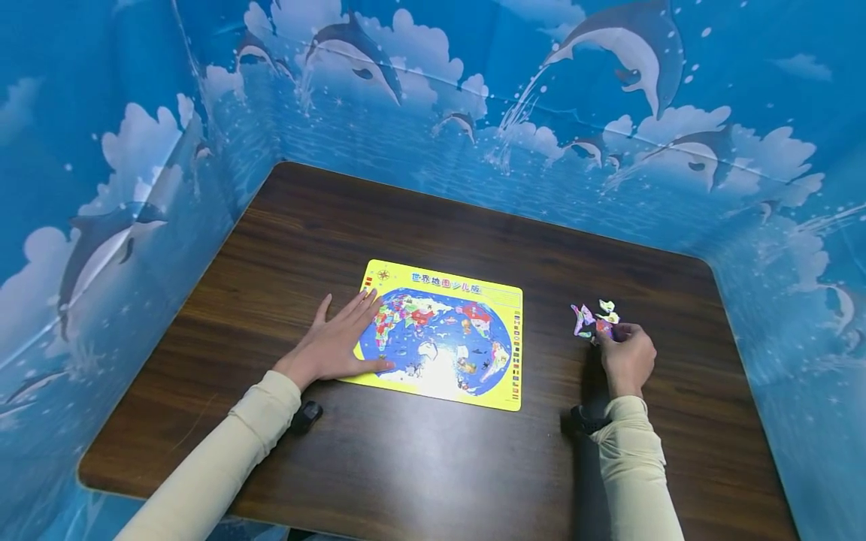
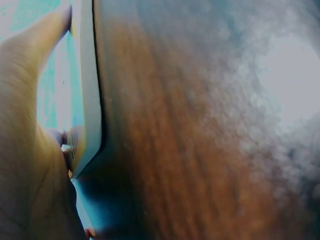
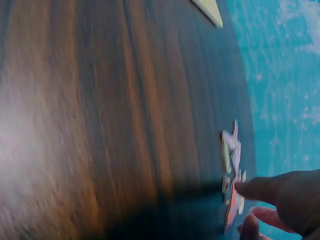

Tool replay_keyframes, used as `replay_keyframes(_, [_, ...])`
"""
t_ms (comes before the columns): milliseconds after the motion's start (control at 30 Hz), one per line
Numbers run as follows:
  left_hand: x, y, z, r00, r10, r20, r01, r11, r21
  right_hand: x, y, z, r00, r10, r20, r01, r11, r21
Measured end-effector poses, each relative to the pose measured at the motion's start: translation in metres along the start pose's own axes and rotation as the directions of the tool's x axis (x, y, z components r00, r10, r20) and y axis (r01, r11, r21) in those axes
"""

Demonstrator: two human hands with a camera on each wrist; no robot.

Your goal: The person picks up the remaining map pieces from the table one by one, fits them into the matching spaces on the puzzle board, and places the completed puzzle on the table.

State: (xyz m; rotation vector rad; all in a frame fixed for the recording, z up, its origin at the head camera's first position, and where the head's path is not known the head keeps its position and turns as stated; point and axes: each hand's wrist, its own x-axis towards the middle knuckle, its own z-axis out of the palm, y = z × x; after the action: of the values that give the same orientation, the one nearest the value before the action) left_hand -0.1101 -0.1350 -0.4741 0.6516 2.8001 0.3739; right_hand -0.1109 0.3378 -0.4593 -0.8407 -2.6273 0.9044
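Map [image 1: 443, 330], yellow-bordered w/ blue oval, lies flat nr. ctr. of the dark wood table [image 1: 433, 458]; glare on its lower part. L hand [image 1: 340, 340]: spread, resting on the map's L side, thumb over lower L corner area. R hand [image 1: 629, 359]: fingers bent, touching small colored pieces [image 1: 582, 319], which lie in a loose cluster R of the map, well apart from it; pinching or merely touching, cannot tell. Bkgd.: blue cloth [image 1: 413, 143] w/ dolphins, clouds.
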Motion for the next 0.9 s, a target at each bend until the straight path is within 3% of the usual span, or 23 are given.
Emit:
replay_keyframes(200, [0.0, 0.002, -0.003, 1.0, -0.001, -0.002, 0.001, 1.0, -0.005, 0.01, 0.007, -0.002, 0.998, -0.004, 0.06, 0.008, 0.998, -0.059])
replay_keyframes(367, [0.0, 0.002, -0.001, 1.0, -0.014, -0.003, 0.013, 1.0, -0.003, 0.016, 0.004, -0.001, 0.997, 0.014, 0.077, -0.01, 0.999, -0.048])
replay_keyframes(667, [0.0, 0.003, 0.0, 1.0, -0.019, -0.008, 0.019, 1.0, -0.004, 0.02, 0.0, -0.007, 0.982, 0.122, 0.146, -0.124, 0.992, 0.005])
replay_keyframes(900, [0.0, 0.003, -0.001, 0.999, -0.033, 0.021, 0.033, 0.999, 0.009, 0.019, 0.003, -0.006, 0.985, 0.13, 0.111, -0.136, 0.99, 0.045])
